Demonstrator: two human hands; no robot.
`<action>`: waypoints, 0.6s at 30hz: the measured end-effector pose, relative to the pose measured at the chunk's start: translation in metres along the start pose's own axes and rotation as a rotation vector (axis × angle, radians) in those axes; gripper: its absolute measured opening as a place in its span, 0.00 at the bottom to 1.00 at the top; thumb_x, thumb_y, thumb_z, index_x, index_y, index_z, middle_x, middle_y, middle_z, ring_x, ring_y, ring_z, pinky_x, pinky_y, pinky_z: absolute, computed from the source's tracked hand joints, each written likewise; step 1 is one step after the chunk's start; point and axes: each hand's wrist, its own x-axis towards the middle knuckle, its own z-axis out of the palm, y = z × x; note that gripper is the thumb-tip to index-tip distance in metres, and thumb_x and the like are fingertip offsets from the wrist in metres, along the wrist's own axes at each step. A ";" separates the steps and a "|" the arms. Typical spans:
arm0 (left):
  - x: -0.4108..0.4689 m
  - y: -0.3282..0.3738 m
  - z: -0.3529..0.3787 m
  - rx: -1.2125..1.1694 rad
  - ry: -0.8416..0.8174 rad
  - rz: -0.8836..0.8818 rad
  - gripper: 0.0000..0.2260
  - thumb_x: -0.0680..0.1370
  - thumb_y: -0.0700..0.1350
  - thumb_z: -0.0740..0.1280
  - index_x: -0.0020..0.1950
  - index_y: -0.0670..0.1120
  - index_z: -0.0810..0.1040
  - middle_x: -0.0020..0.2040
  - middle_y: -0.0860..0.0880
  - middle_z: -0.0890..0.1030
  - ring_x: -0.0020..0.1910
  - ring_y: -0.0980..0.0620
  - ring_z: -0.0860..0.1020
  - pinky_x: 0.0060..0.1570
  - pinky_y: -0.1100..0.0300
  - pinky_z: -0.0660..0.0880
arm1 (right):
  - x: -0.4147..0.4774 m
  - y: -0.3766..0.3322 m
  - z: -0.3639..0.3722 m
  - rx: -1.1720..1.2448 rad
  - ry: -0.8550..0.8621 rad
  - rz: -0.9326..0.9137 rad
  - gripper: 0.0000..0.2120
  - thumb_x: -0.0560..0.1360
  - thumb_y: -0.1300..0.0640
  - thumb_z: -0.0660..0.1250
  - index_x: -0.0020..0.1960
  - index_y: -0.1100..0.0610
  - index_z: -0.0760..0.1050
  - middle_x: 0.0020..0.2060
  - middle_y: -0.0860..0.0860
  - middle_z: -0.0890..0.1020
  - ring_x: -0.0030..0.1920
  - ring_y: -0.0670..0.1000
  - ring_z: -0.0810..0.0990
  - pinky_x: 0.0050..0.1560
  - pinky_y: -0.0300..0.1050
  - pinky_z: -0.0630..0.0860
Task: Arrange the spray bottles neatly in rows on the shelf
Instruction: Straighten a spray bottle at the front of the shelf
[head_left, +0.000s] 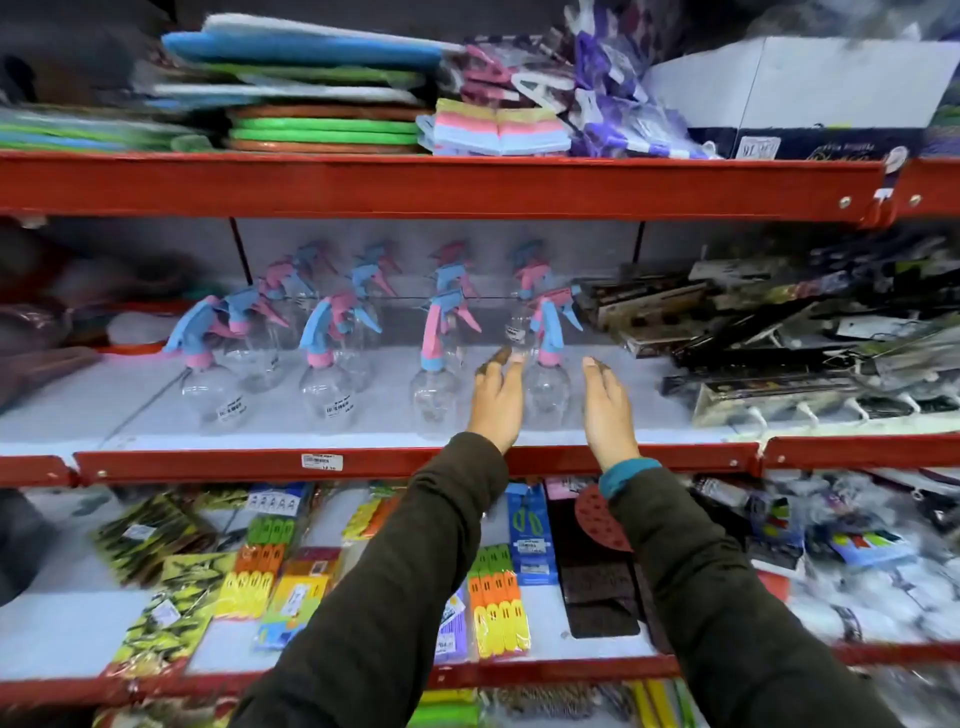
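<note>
The spray bottles (332, 338) stand in rows on the middle shelf (363, 460); the left hand (497, 397) and right hand (605, 410), both open-palmed, flank the front-right bottle (548, 364); whether they touch it is unclear.

The scene is lit evenly and brightly, with only soft shadows cast. Motion blur is seen throughout, heaviest toward 3 and 9 o'clock. The red shelf (415, 462) edges are bowed by wide-angle distortion. The spray bottles (332, 353) are rendered smeared and soft.
</note>
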 end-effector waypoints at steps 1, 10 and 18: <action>0.000 0.002 0.002 -0.021 -0.024 -0.046 0.22 0.85 0.50 0.53 0.77 0.42 0.66 0.76 0.46 0.67 0.75 0.50 0.65 0.68 0.65 0.56 | 0.003 0.000 0.002 0.035 -0.009 0.058 0.24 0.83 0.46 0.54 0.74 0.58 0.68 0.74 0.56 0.71 0.75 0.56 0.68 0.72 0.43 0.61; 0.007 0.008 0.018 -0.201 -0.210 -0.180 0.23 0.86 0.53 0.48 0.75 0.45 0.69 0.62 0.54 0.72 0.64 0.56 0.69 0.63 0.62 0.61 | 0.023 0.012 0.005 0.173 -0.126 0.172 0.19 0.75 0.46 0.55 0.62 0.47 0.75 0.67 0.54 0.78 0.64 0.55 0.76 0.69 0.53 0.72; -0.005 -0.010 0.019 -0.238 -0.211 -0.137 0.18 0.86 0.50 0.50 0.72 0.48 0.71 0.62 0.57 0.69 0.62 0.59 0.65 0.65 0.62 0.60 | 0.003 0.018 -0.017 0.158 -0.179 0.110 0.15 0.82 0.55 0.52 0.60 0.50 0.76 0.57 0.50 0.80 0.60 0.53 0.79 0.55 0.41 0.76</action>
